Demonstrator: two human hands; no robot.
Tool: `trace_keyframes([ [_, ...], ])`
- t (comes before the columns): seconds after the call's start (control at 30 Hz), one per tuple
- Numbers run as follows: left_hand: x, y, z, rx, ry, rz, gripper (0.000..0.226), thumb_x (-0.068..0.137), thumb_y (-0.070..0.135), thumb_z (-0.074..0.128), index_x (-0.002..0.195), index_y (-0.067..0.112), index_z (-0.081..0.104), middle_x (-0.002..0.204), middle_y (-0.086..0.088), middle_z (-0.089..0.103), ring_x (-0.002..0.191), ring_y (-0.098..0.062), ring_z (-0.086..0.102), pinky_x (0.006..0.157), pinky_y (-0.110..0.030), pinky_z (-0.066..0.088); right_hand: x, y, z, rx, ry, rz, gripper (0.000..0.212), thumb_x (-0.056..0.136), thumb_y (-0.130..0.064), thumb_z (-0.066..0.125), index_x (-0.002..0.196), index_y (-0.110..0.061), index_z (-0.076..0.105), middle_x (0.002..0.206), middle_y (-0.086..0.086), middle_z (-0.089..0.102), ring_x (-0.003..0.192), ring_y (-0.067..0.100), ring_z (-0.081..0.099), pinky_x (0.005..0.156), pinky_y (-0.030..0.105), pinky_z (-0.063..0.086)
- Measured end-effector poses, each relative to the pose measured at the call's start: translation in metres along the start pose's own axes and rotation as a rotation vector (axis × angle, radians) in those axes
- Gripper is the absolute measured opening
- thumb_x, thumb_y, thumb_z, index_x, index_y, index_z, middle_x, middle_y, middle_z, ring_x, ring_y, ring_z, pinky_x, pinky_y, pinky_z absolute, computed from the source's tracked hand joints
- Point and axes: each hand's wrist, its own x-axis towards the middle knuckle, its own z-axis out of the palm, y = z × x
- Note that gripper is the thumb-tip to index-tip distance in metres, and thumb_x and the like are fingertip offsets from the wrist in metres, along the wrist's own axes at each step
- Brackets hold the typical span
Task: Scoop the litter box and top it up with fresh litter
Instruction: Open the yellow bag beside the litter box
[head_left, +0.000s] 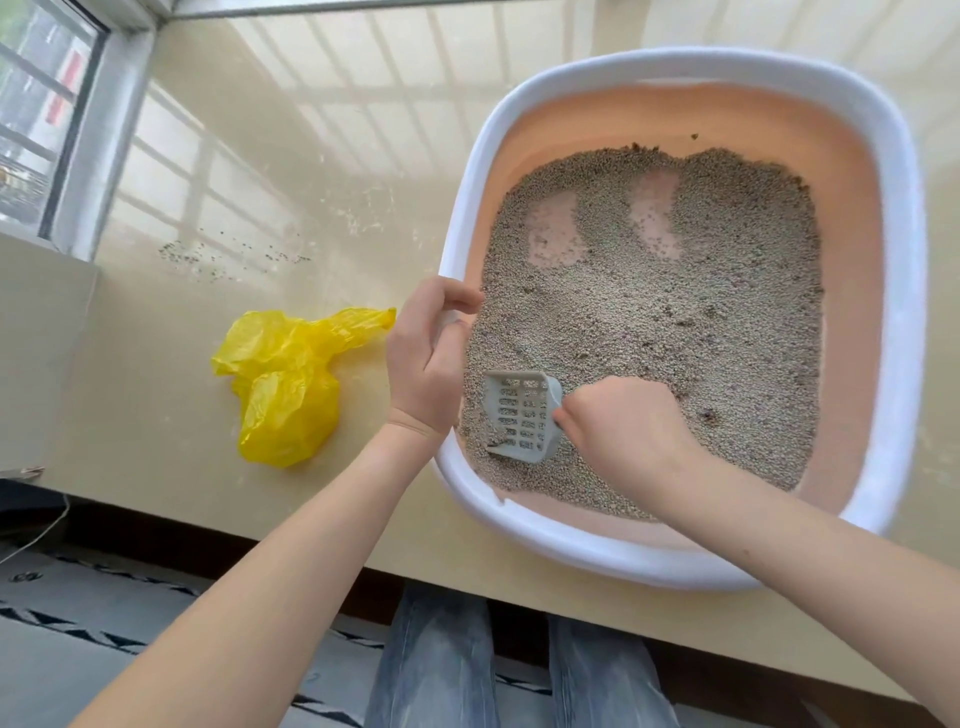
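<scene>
We are gripping the litter box (906, 291) by its white left rim with our left hand (423, 358), fingers curled over the edge. Our right hand (618, 431) is clamped round the handle of the slotted scoop (522, 415), which is lying in the grey litter (675, 322) at the near left corner. A yellow bag (283, 384) is sitting on the ledge, left of the box.

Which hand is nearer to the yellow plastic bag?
Left. The left hand grips the litter box rim, just right of the yellow plastic bag; the right hand holds the scoop inside the box.
</scene>
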Motion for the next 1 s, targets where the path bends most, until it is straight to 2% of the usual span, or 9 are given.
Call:
trace_keyframes([
  [0.13, 0.0, 0.0, 0.0, 0.016, 0.005, 0.001, 0.023, 0.076, 0.003, 0.044, 0.091, 0.005, 0.062, 0.088, -0.007, 0.065, 0.088, -0.02, 0.062, 0.082, -0.04, 0.05, 0.007, 0.013, 0.003, 0.135, -0.005, 0.021, 0.036, 0.1, -0.039, 0.043, 0.082, -0.019, 0.066, 0.066, -0.005, 0.056, 0.064, 0.018, 0.056, 0.06, 0.028, 0.049],
  [0.27, 0.0, 0.003, 0.001, 0.001, 0.004, -0.006, 0.023, 0.075, 0.007, 0.044, 0.09, 0.009, 0.062, 0.088, -0.006, 0.065, 0.088, -0.02, 0.062, 0.082, -0.042, 0.05, 0.016, 0.021, 0.009, 0.247, 0.006, 0.012, 0.037, 0.098, -0.041, 0.047, 0.077, -0.019, 0.068, 0.053, -0.008, 0.047, 0.048, 0.005, 0.041, 0.048, 0.024, 0.038],
  [0.37, -0.001, 0.003, 0.0, 0.009, -0.002, -0.007, 0.025, 0.073, 0.003, 0.044, 0.09, 0.01, 0.061, 0.088, -0.005, 0.065, 0.089, -0.02, 0.061, 0.083, -0.043, 0.049, 0.018, 0.023, 0.014, 0.335, 0.002, 0.048, 0.036, 0.096, -0.042, 0.05, 0.078, -0.02, 0.072, 0.05, -0.006, 0.049, 0.045, 0.008, 0.041, 0.048, 0.026, 0.038],
  [0.47, 0.0, 0.002, 0.0, 0.017, -0.008, -0.016, 0.025, 0.074, 0.001, 0.044, 0.09, 0.009, 0.062, 0.089, -0.006, 0.065, 0.089, -0.021, 0.061, 0.083, -0.042, 0.049, 0.011, 0.023, 0.016, 0.583, 0.0, 0.158, 0.034, 0.095, -0.04, 0.055, 0.076, -0.02, 0.074, 0.049, 0.0, 0.052, 0.041, 0.012, 0.036, 0.045, 0.025, 0.033],
  [0.5, 0.0, 0.001, 0.0, 0.02, -0.008, -0.014, 0.025, 0.074, 0.001, 0.044, 0.09, 0.008, 0.062, 0.089, -0.005, 0.065, 0.089, -0.021, 0.061, 0.083, -0.041, 0.049, 0.008, 0.024, 0.014, 0.587, 0.015, 0.175, 0.035, 0.096, -0.04, 0.054, 0.075, -0.019, 0.073, 0.051, 0.001, 0.054, 0.042, 0.012, 0.036, 0.045, 0.025, 0.033],
  [0.6, 0.0, 0.001, 0.0, 0.036, -0.001, -0.002, 0.024, 0.075, 0.0, 0.044, 0.09, 0.007, 0.062, 0.088, -0.005, 0.065, 0.088, -0.018, 0.061, 0.082, -0.038, 0.049, 0.003, 0.024, 0.002, 0.192, 0.024, 0.068, 0.041, 0.1, -0.043, 0.041, 0.082, -0.019, 0.068, 0.061, -0.006, 0.055, 0.056, 0.013, 0.051, 0.048, 0.023, 0.037],
  [0.67, 0.0, 0.002, 0.0, 0.026, -0.002, -0.005, 0.024, 0.076, -0.001, 0.044, 0.089, 0.009, 0.062, 0.087, -0.005, 0.065, 0.087, -0.018, 0.061, 0.081, -0.037, 0.049, 0.001, 0.022, -0.007, 0.061, 0.001, -0.005, 0.041, 0.102, -0.042, 0.036, 0.085, -0.019, 0.066, 0.069, -0.007, 0.057, 0.066, 0.017, 0.057, 0.056, 0.025, 0.044],
  [0.9, 0.0, 0.0, 0.0, 0.031, -0.002, -0.001, 0.022, 0.076, 0.011, 0.044, 0.089, 0.006, 0.062, 0.086, -0.005, 0.065, 0.086, -0.02, 0.061, 0.079, -0.041, 0.049, 0.011, 0.014, -0.002, 0.116, -0.035, -0.022, 0.039, 0.1, -0.042, 0.041, 0.085, -0.018, 0.067, 0.068, -0.005, 0.057, 0.064, 0.018, 0.056, 0.059, 0.027, 0.048],
  [1.0, 0.0, 0.001, -0.001, 0.05, -0.01, 0.014, 0.023, 0.076, 0.012, 0.044, 0.089, 0.006, 0.062, 0.086, -0.004, 0.064, 0.086, -0.02, 0.061, 0.079, -0.042, 0.049, 0.017, 0.017, 0.005, 0.258, -0.032, 0.082, 0.04, 0.097, -0.043, 0.049, 0.074, -0.017, 0.068, 0.054, -0.005, 0.051, 0.049, 0.011, 0.045, 0.046, 0.024, 0.034],
])
